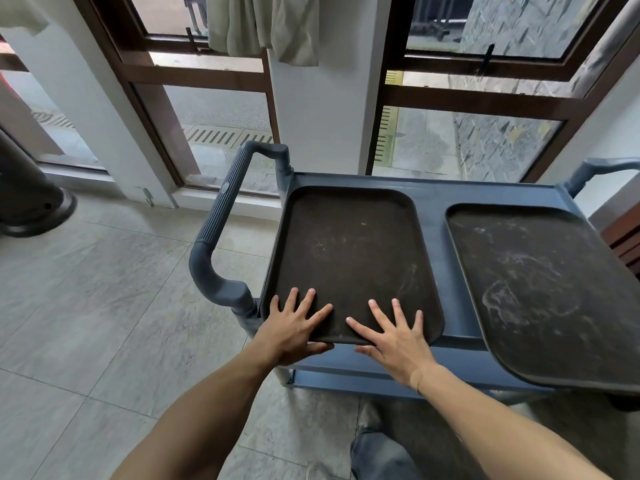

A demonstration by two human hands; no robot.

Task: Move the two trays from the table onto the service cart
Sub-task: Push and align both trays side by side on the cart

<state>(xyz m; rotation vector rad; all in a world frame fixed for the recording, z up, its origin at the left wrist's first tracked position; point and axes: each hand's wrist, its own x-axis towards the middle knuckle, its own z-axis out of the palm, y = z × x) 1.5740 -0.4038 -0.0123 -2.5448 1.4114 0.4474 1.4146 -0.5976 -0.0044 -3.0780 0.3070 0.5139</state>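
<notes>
Pale stone tiles are running across the floor [104,289] toward two tall windows [207,109] with dark wooden frames, and a grey-blue service cart [437,258] is standing in front of them, its ribbed handle [221,216] sticking out to the left.

There is only the head view, looking down over both bare forearms. Both dark trays are already lying on the cart's top shelf. The left tray [349,251] is sitting close against the handle side, its near edge poking a little past the cart's front lip. The right tray [540,285] is lying well apart from it, angled, with its near corner hanging out over the front edge.

The left hand [294,327] is gripping the left tray's near left corner — fingers spread flat on top, thumb tucked under the rim. The right hand [394,337] is doing the same at the near edge, fingers fanned on the surface, thumb below. So each grip is closed on that tray, loosely.

The step in hand looks like seating this tray. To do it well, the hands should be pushing evenly, sliding the tray straight back until the rim is resting inside the shelf lip, then letting the thumbs slip out. The right tray probably needs squaring too — its overhang could let it tip.
</notes>
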